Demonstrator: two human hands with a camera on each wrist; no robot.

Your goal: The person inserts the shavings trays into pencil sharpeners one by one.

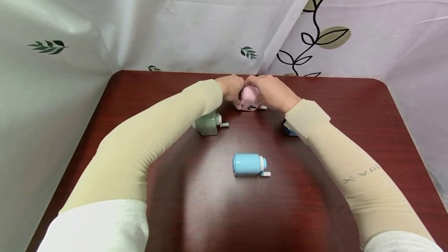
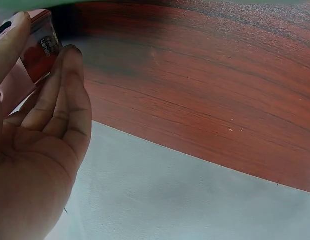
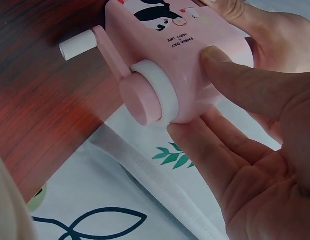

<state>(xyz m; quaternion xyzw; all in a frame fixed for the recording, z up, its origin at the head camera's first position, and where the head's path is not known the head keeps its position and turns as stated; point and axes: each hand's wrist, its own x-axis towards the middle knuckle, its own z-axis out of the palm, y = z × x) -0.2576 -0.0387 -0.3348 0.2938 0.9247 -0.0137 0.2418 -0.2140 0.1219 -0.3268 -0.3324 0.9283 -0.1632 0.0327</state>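
A pink crank pencil sharpener (image 1: 250, 95) with a panda print is between both hands near the table's far edge. My left hand (image 1: 231, 87) holds it on the left side, and a clear drawer (image 2: 41, 49) shows between thumb and fingers in the left wrist view. On the other side my right hand (image 1: 274, 91) pinches the body, thumb on the printed face and fingers underneath. Its white-ringed crank (image 3: 112, 55) points away from the right palm. The left sleeve covers part of a green crank sharpener (image 1: 208, 123) nearer to me.
A light blue crank sharpener (image 1: 247, 164) lies at the middle of the dark red table (image 1: 210, 221). Mostly hidden by the right sleeve is a dark blue object (image 1: 289, 129). White leaf-printed curtains (image 1: 210, 22) hang behind the table and at its sides.
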